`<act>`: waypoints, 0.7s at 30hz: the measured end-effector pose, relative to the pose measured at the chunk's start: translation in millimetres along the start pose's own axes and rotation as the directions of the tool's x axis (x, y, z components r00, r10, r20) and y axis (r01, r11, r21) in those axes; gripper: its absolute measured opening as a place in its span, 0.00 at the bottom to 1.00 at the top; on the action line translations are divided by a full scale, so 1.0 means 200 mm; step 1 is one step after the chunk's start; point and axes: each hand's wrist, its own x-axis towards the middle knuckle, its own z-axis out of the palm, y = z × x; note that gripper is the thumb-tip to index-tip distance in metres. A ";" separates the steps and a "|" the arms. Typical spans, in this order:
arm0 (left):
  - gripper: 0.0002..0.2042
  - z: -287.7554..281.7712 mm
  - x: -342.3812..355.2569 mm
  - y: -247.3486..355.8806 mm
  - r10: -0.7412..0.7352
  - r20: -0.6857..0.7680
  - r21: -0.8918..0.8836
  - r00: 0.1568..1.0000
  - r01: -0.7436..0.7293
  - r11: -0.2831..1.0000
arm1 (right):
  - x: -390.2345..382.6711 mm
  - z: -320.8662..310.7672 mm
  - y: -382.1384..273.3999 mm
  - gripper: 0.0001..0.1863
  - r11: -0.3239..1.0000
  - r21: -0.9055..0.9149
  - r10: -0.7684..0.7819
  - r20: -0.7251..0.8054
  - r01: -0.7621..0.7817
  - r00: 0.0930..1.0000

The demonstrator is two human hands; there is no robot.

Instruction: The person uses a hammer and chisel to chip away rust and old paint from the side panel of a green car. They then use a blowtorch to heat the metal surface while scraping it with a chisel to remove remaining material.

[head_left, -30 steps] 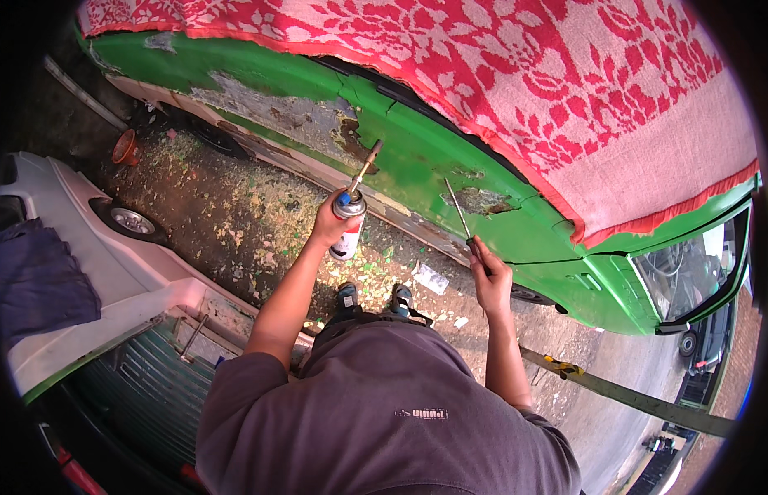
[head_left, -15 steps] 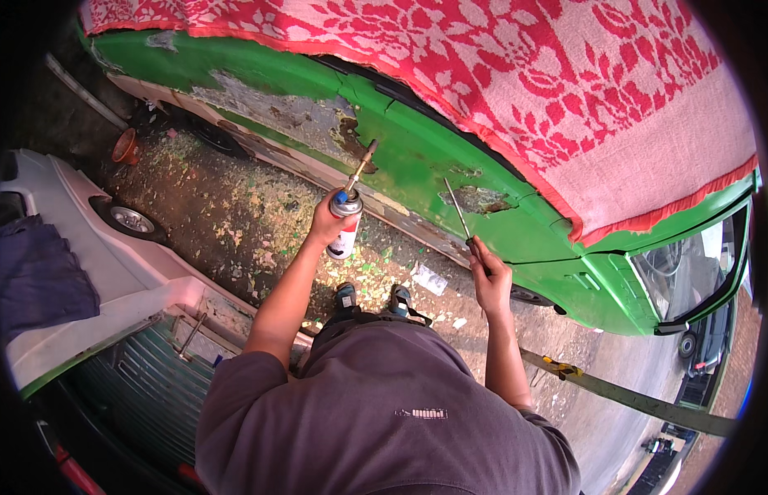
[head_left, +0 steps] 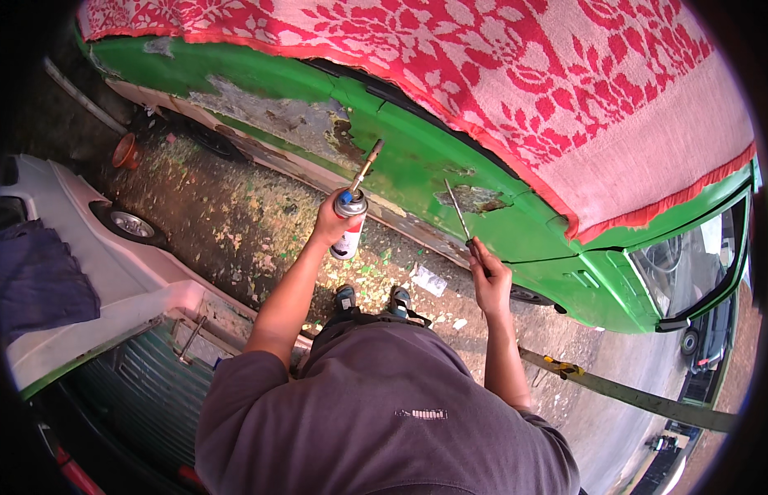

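My left hand (head_left: 335, 219) is wrapped round a gas blowtorch (head_left: 351, 235), a white and red canister with a blue knob and a brass-coloured nozzle pointing up and away toward the green car body (head_left: 400, 144). No flame can be made out. In my right hand (head_left: 491, 279) is a hand tool with a long thin metal blade (head_left: 457, 206) and a dark handle. Its tip lies in front of a bare patch (head_left: 479, 199) where the green paint is gone; whether it touches cannot be told. A larger stripped grey area (head_left: 273, 115) runs along the panel further left.
A red and pink patterned cloth (head_left: 516, 91) covers the car's upper part. Paint flakes (head_left: 235, 235) litter the ground round my feet. Behind me on the left is a pale vehicle (head_left: 54, 190) with a dark cloth (head_left: 46, 276). A long bar (head_left: 631, 394) reaches across the right side.
The blowtorch has shifted very slightly to the right. My right hand and the thin blade keep nearly the same place.
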 end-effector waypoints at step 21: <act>0.26 -0.03 0.03 0.05 0.013 -0.091 -0.053 0.996 -0.018 0.998 | -0.01 -0.07 0.01 0.22 1.000 -0.024 0.011 0.002 -0.011 1.000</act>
